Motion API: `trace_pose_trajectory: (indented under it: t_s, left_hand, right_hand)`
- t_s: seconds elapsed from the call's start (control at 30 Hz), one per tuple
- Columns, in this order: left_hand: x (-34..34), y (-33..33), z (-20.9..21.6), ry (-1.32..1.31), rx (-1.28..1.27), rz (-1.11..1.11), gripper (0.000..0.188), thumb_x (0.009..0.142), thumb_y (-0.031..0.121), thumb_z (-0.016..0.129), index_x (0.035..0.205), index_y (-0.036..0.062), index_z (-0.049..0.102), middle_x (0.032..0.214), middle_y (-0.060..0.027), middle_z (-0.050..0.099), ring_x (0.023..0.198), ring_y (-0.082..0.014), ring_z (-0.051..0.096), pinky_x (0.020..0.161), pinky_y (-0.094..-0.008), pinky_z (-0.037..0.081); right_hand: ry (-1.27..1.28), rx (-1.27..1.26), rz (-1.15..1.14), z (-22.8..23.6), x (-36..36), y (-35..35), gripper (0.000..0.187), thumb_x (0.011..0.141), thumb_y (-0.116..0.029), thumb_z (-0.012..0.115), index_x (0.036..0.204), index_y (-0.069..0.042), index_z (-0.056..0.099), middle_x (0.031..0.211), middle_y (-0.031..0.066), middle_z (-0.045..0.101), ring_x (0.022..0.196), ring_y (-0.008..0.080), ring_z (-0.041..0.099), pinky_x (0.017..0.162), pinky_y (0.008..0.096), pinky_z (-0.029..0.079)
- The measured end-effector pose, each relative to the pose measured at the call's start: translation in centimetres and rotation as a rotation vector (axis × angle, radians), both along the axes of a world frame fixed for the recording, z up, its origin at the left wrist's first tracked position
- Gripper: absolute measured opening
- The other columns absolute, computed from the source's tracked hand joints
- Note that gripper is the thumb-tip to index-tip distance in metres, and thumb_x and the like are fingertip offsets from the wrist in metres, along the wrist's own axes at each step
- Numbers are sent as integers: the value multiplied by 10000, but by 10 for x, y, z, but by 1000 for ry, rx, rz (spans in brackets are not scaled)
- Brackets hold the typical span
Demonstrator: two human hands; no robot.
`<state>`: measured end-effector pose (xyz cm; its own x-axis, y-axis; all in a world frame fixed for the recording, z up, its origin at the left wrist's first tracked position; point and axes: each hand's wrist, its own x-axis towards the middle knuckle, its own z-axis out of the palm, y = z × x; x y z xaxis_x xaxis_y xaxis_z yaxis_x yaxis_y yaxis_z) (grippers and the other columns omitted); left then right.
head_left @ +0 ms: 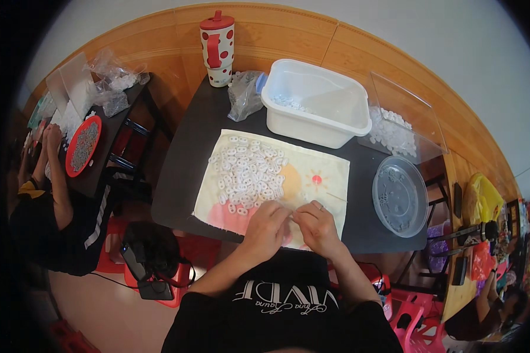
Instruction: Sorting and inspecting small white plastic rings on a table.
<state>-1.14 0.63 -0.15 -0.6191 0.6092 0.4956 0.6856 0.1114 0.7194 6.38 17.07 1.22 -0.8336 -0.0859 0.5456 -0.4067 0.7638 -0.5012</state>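
My left hand (266,228) and my right hand (317,226) meet over the near edge of a pale yellow printed cloth (330,203). Fingers on both are closed in a pinch, and whatever lies between them is too small and covered to make out. Just beyond my left hand, a spread pile of small white oval pieces with two holes (250,173) covers the cloth's left half. To the right of my right hand stands a round clear plastic tub (399,220) with small greyish parts inside.
A white basin (312,132) holding small pale pieces stands at the back, beside a clear box (427,120) with white pieces. A plastic bag (244,97) and a spotted tumbler (219,50) are at the back left. People work at side tables, one near a red tray (71,159).
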Motion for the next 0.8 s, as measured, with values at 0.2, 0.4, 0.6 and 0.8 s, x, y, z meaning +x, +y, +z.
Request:
trace_pose_trajectory:
  t_s: [0.2, 0.4, 0.6, 0.8]
  left_hand:
    - [2, 2, 4, 74, -69, 2, 234, 722, -73, 631, 950, -25, 643, 898, -153, 580, 849, -347, 597, 707, -414, 497]
    - [-1, 3, 2, 174, -91, -3, 224, 653, 1, 665, 873, -6, 619, 875, -137, 539, 860, -330, 571, 719, -415, 493]
    - [-1, 1, -1, 235, -44, -58, 213, 644, -11, 666, 847, -14, 603, 857, -136, 527, 803, -321, 557, 656, -404, 481]
    - [2, 0, 5, 292, -38, -98, 194, 690, -70, 624, 884, -85, 615, 837, -150, 536, 714, -334, 528, 602, -404, 450]
  right_hand:
    - [8, -33, -14, 0, 3, -1, 206, 719, 86, 635, 916, 28, 655, 907, 128, 612, 779, 317, 556, 664, 394, 459]
    - [-31, 11, -22, 0, 3, -2, 231, 706, 89, 602, 928, 35, 637, 940, 137, 574, 837, 323, 534, 704, 390, 456]
    - [-27, 88, 46, 3, 5, -1, 220, 670, 62, 595, 889, 40, 609, 898, 146, 538, 818, 326, 513, 723, 385, 452]
    - [45, 146, 75, 3, 6, -1, 228, 628, 59, 590, 855, 43, 600, 882, 145, 536, 769, 316, 511, 683, 386, 441]
